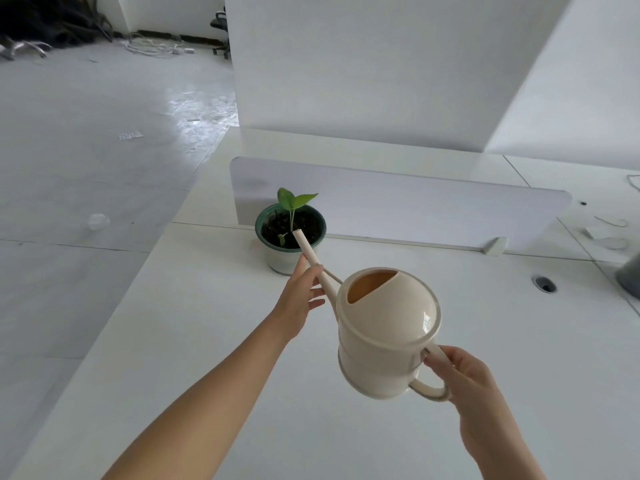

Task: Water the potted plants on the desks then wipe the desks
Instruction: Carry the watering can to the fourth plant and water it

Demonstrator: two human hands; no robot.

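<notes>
A cream watering can (384, 337) hangs above the white desk (207, 341), tilted toward a small potted plant (290, 233) in a green-rimmed pot. The tip of its long spout is over the dark soil. My right hand (464, 379) grips the can's handle at the lower right. My left hand (301, 296) supports the spout from below, fingers lightly wrapped round it. The seedling has two green leaves. No water stream is visible.
A low white divider panel (415, 209) stands just behind the pot. A cable hole (544, 284) sits in the desk at the right, with a grey object (630, 278) at the right edge. Open floor lies to the left, with an office chair (221, 29) far back.
</notes>
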